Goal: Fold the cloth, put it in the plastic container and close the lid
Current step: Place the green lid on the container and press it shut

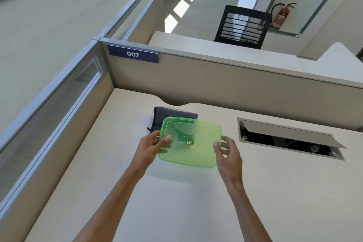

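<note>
A translucent green lid (196,149) is held flat above the desk between both hands. My left hand (152,146) grips its left edge, thumb on top. My right hand (228,152) pinches its right edge. Behind the lid sits a folded dark grey cloth (174,113); a clear plastic wall (151,122) at its left side suggests it lies inside the container, most of which the lid hides.
The pale desk (176,202) is boxed in by beige partition walls (216,82) at the back and left. An open cable hatch (284,139) is set into the desk at the right. A black chair back (241,26) stands beyond the partition.
</note>
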`<move>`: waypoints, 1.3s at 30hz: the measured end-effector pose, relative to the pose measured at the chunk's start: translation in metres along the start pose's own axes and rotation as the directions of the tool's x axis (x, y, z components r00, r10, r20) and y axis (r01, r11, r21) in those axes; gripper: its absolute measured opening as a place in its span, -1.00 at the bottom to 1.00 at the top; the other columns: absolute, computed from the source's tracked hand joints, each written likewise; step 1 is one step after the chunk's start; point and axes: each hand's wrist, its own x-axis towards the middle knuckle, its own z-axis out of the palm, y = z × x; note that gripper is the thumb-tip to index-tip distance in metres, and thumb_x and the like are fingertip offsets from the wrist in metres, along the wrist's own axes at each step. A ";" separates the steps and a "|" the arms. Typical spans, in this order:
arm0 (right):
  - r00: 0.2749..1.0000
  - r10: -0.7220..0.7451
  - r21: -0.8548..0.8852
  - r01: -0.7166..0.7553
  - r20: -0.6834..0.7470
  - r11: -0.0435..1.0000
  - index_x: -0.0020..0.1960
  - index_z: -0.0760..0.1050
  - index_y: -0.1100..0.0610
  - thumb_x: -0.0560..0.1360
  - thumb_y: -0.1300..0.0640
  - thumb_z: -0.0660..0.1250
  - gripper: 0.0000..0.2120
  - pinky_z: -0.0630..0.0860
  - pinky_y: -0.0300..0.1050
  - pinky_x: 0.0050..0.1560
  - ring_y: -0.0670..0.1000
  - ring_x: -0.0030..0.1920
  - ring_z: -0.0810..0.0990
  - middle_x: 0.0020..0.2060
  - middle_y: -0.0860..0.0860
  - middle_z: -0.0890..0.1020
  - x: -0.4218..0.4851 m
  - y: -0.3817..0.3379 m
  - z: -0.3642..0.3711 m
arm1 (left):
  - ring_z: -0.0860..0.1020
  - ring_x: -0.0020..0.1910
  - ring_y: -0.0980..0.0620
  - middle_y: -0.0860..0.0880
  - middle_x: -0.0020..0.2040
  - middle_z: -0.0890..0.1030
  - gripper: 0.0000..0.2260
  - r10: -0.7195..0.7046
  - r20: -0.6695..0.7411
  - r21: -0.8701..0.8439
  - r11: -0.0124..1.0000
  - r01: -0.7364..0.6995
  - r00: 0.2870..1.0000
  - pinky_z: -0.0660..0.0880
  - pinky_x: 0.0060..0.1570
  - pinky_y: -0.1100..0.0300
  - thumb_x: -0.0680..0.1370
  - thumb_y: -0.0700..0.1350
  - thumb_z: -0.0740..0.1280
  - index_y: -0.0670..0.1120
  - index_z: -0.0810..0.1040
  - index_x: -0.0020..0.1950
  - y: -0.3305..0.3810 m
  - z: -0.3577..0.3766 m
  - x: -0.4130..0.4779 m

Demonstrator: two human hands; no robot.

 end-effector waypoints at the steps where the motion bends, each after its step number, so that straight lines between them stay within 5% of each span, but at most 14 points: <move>1: 0.999 0.022 0.018 -0.023 0.039 1.000 0.26 0.60 0.01 0.67 0.05 0.43 -0.83 0.60 -0.17 -0.11 0.16 0.05 0.76 0.04 -0.03 0.73 0.004 0.000 0.008 | 0.77 0.00 -0.09 -0.14 0.08 0.83 -0.72 0.002 -0.024 -0.012 1.000 -0.002 1.000 0.71 0.00 0.05 0.65 -0.09 0.51 -0.09 0.66 0.35 0.003 -0.004 0.005; 3: 0.998 0.028 0.017 -0.029 0.063 0.999 0.16 0.63 0.05 0.66 0.08 0.45 -0.90 0.62 -0.19 -0.25 0.21 -0.07 0.77 -0.04 0.02 0.73 0.016 -0.004 0.023 | 0.79 0.00 -0.09 -0.14 0.09 0.83 -0.68 0.010 -0.079 -0.016 1.000 -0.011 0.997 0.73 -0.07 0.08 0.66 -0.12 0.50 -0.09 0.57 0.40 0.010 -0.011 0.018; 8: 0.992 0.064 -0.133 -0.050 0.106 0.990 0.12 0.69 0.16 0.62 0.02 0.50 -0.79 0.72 0.30 0.01 0.27 -0.04 0.71 -0.04 0.16 0.66 0.052 -0.017 0.064 | 0.72 0.03 -0.04 -0.08 0.15 0.75 -0.66 0.186 -0.241 0.382 0.920 -0.083 0.953 0.60 -0.06 0.13 0.70 -0.02 0.45 -0.06 0.52 0.44 0.023 -0.025 0.053; 12: 0.993 0.044 -0.301 -0.008 0.112 0.954 0.18 0.68 0.14 0.61 -0.08 0.47 -0.69 0.66 0.07 0.03 0.23 -0.01 0.69 0.02 0.18 0.69 0.069 -0.025 0.087 | 0.59 0.33 -0.17 -0.17 0.38 0.61 -0.60 0.235 -0.303 0.540 0.841 -0.037 0.923 0.57 0.34 -0.14 0.68 -0.04 0.47 -0.15 0.56 0.48 0.016 -0.040 0.076; 16: 0.993 0.061 -0.387 -0.019 0.097 0.922 0.34 0.62 0.10 0.62 -0.10 0.46 -0.61 0.62 0.05 0.07 0.21 0.07 0.70 0.10 0.14 0.70 0.079 -0.028 0.095 | 0.61 0.36 -0.22 -0.22 0.42 0.60 -0.58 0.143 -0.291 0.515 0.856 0.029 0.946 0.61 0.32 -0.19 0.70 0.01 0.45 -0.15 0.55 0.50 0.007 -0.044 0.086; 21: 0.995 0.077 -0.415 -0.042 0.069 0.909 0.36 0.60 0.02 0.61 -0.12 0.47 -0.61 0.61 0.05 0.08 0.18 0.10 0.69 0.10 0.06 0.70 0.084 -0.020 0.095 | 0.68 0.15 -0.20 -0.17 0.29 0.68 -0.58 0.104 -0.298 0.451 0.891 0.044 0.949 0.70 0.12 -0.12 0.70 0.05 0.44 -0.12 0.53 0.48 0.006 -0.038 0.089; 28: 0.996 0.071 -0.356 -0.049 0.048 0.933 0.36 0.61 0.04 0.62 -0.09 0.48 -0.62 0.55 0.02 0.07 0.16 0.10 0.67 0.12 0.06 0.66 0.087 -0.012 0.095 | 0.67 0.18 -0.22 -0.17 0.32 0.66 -0.49 0.083 -0.316 0.461 0.884 0.077 0.945 0.65 0.25 -0.24 0.69 0.10 0.44 -0.11 0.48 0.57 0.006 -0.033 0.091; 34: 0.997 0.052 -0.353 -0.032 0.050 0.935 0.34 0.61 0.06 0.63 -0.09 0.48 -0.64 0.45 -0.05 0.01 0.16 0.12 0.67 0.18 0.07 0.65 0.094 -0.011 0.095 | 0.72 0.18 -0.22 -0.16 0.37 0.67 -0.47 0.055 -0.305 0.450 0.888 0.093 0.951 0.68 0.22 -0.23 0.67 0.17 0.45 -0.16 0.59 0.49 0.006 -0.033 0.096; 39: 0.998 0.045 -0.378 -0.026 0.039 0.925 0.32 0.61 0.06 0.63 -0.12 0.47 -0.64 0.47 -0.03 -0.01 0.18 0.10 0.68 0.12 0.08 0.69 0.100 -0.011 0.096 | 0.72 0.17 -0.26 -0.20 0.22 0.71 -0.49 -0.083 -0.324 0.313 0.931 0.190 0.942 0.71 0.13 -0.22 0.58 0.18 0.56 -0.15 0.61 0.35 0.003 -0.040 0.105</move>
